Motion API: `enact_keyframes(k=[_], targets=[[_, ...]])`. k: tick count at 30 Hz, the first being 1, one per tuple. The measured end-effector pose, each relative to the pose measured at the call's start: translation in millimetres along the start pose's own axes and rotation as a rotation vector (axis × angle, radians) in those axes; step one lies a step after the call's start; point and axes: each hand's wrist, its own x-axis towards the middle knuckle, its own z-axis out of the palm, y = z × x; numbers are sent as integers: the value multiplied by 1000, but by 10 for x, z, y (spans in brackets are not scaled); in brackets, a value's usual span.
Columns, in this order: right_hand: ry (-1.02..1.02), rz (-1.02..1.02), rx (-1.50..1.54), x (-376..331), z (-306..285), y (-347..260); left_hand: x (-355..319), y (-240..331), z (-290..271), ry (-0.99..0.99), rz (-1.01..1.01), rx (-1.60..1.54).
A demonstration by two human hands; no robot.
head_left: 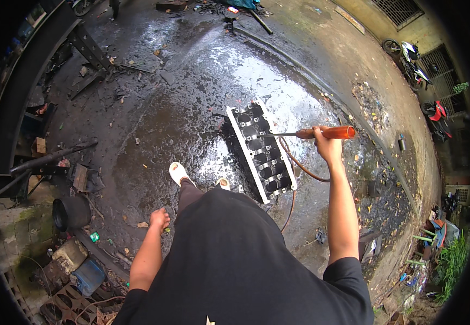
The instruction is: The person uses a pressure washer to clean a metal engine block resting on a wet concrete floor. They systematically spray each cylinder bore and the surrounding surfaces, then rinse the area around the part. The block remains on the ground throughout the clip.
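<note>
Wet, dark concrete ground fills most of the frame, and at its centre right a long black engine block with a pale rim is seen lying, its row of bores facing up. An orange-handled spray lance with a thin brown hose is gripped in the closed right hand just right of the block, its metal tip over the bores. The left hand, loosely curled and holding nothing, is seen at lower left, well apart.

Right hand grips spray wand over engine block.
</note>
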Motion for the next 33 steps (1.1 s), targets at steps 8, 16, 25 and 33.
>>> enact_keyframes(k=[8, 16, 25, 33], targets=[[-1, 5, -16, -45, 355, 219, -9, -17, -25, -19, 7, 6], [-27, -43, -32, -141, 476, 135, 45, -118, -35, 8, -8, -21], [-74, -89, -29, -247, 567, 62, 62, -105, 2, -10, -8, -36], [-144, -143, -47, -299, 666, -159, 44, -76, 46, -11, -19, -51]])
